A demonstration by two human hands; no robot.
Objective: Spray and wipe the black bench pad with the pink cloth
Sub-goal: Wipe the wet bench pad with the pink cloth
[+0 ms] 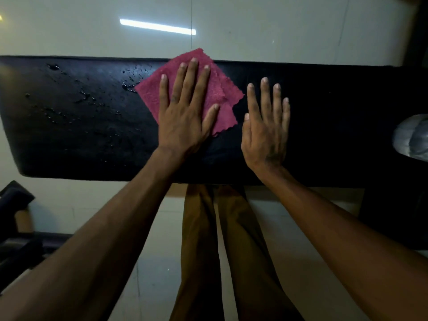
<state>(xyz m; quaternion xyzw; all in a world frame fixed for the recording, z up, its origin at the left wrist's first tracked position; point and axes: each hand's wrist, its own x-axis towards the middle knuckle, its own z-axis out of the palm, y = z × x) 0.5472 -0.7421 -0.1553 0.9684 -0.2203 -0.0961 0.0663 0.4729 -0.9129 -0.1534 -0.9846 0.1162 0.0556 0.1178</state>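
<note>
The black bench pad [81,126] runs across the view from left to right. Its left half carries water droplets [85,96]; the right half looks dark and dry. The pink cloth [150,91] lies flat near the pad's far edge at the middle, one corner hanging past that edge. My left hand [185,112] presses flat on the cloth with fingers spread and straight. My right hand [266,128] lies flat on the bare pad just to the right of the cloth, fingers straight, holding nothing.
Glossy white floor [254,31] lies beyond and below the bench. A grey rounded object [412,137] sits at the pad's right end. Dark gym equipment [16,228] stands at the lower left. My legs in brown trousers [220,251] stand against the pad's near edge.
</note>
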